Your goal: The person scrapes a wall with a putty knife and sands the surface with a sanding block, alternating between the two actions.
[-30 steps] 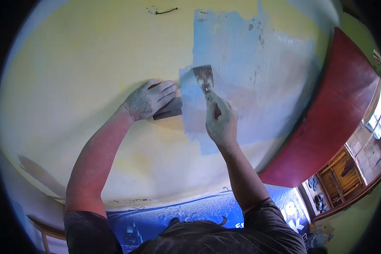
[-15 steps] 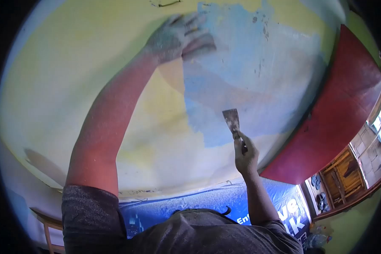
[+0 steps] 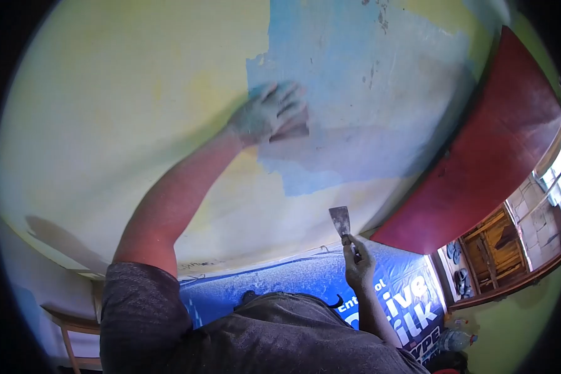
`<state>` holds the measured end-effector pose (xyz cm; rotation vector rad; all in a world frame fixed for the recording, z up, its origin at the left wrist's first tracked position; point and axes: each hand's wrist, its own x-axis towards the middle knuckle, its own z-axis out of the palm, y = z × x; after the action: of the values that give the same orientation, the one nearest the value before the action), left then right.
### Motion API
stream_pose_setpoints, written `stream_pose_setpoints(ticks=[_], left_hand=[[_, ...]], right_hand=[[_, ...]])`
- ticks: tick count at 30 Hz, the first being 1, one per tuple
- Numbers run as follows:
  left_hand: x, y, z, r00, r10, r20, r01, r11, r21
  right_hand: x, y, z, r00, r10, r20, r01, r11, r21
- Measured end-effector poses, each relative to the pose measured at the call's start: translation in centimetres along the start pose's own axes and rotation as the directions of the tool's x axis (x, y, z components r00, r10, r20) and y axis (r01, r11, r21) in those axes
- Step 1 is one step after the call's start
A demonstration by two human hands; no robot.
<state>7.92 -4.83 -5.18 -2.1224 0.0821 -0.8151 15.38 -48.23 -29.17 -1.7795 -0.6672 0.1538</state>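
Observation:
My left hand (image 3: 268, 115), dusted with pale powder, presses a folded piece of sandpaper (image 3: 292, 128) flat on the wall (image 3: 187, 93). Its fingers lie over the sheet, and their edges are blurred by motion. Under and around the hand, light blue paint meets pale yellow and whitish patches. In my right hand (image 3: 359, 265) is a putty knife (image 3: 340, 221), gripped by its handle with the blade pointing up. The blade, smeared with whitish residue, is held apart from the wall.
A red panel (image 3: 467, 156) stands along the right. Below, a blue printed banner (image 3: 399, 280) spreads behind my body. Plastic bottles (image 3: 456, 340) and sandals (image 3: 462, 282) lie at lower right, near a wooden door (image 3: 497, 252). A wooden chair (image 3: 68, 324) is at lower left.
My left hand has slid down the wall with the sandpaper. My right hand has lowered the putty knife. The view has shifted slightly, showing more of the banner.

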Motion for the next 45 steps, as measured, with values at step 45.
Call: stream_pose_setpoints(ticks=[45], left_hand=[[-19.1, 10.8, -6.6, 0.905, -0.418, 0.075, 0.422, 0.864, -0.276]], right_hand=[[4.1, -11.5, 2.1, 0.977, -0.179, 0.114, 0.172, 0.983, 0.068]])
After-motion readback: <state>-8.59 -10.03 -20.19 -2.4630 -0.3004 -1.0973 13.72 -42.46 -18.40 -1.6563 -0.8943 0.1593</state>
